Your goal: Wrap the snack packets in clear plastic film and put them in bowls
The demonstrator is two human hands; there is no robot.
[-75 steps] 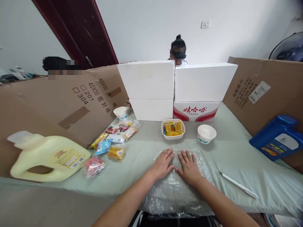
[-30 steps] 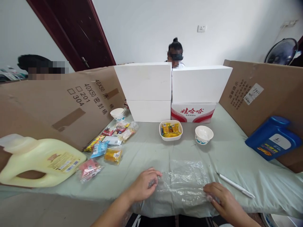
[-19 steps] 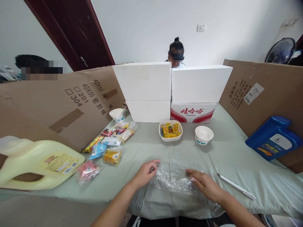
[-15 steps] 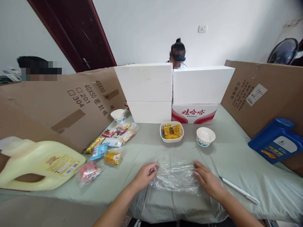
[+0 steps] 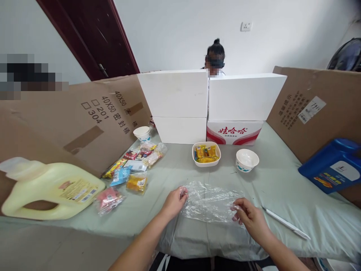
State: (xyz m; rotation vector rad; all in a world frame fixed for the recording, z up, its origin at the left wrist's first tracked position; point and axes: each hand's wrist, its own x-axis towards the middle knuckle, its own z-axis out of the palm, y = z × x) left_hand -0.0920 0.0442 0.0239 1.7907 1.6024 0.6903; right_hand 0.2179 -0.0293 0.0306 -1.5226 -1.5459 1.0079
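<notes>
Head view: the clear plastic bag [image 5: 210, 201] is smaller and bunched now. 2.5 s ago it lay spread flat under both my palms, hanging over the near edge of the table [image 5: 282, 180]; since then I've folded it in, and it sits just inside the near edge, about mid-width. My left hand [image 5: 174, 201] pinches its left end, fingers closed on the film. My right hand [image 5: 249, 216] grips the right end, fingers curled narrow on the plastic. Half a second ago that hand lay flatter on top. Looks like the folding is well along, bag held taut between both hands.

Surface: pale green cloth over the table. Left side has a scatter of snack packets [image 5: 128, 169] and a yellow jug [image 5: 53, 188] on its side near the left edge. Toward the far edge: a dish of yellow sweets [image 5: 206, 153], a white bowl [image 5: 247, 160], a paper cup [image 5: 142, 133]. A white pen [image 5: 286, 223] lies right of my right hand. Blue jug [image 5: 334, 169] leans at the right edge.

Room: cardboard sheets [image 5: 84, 120] wall both sides, white boxes [image 5: 208, 101] stacked at the back, a person [image 5: 216, 56] seated behind them. Dark door, white wall.
</notes>
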